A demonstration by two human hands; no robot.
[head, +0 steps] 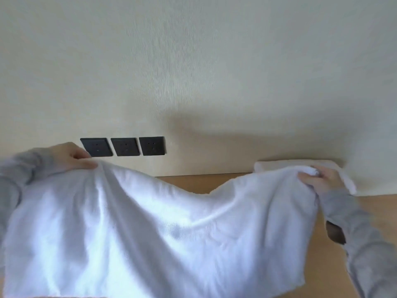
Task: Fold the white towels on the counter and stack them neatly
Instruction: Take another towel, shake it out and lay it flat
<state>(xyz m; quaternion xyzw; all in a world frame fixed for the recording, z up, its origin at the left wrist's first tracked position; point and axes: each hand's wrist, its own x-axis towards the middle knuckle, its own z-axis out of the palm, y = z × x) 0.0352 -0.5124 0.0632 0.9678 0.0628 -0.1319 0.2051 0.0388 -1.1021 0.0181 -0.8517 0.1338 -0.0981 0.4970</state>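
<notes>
A white towel, soft and creased, hung spread over the wooden table, its long axis running left to right and its top edge sagging midway. The left grip pinched its upper left corner; the right grip pinched the upper right. Just behind the right grip, a folded towel lay on the table against the pale wall. Three dark square sockets sat on the wall.

A soft, matt white terry cloth is seen in the towel. The counter is finished in smooth light wood. Matt dark plastic is shown by the sockets. The wall is faintly textured and matt. Grey knit sleeves are worn.
</notes>
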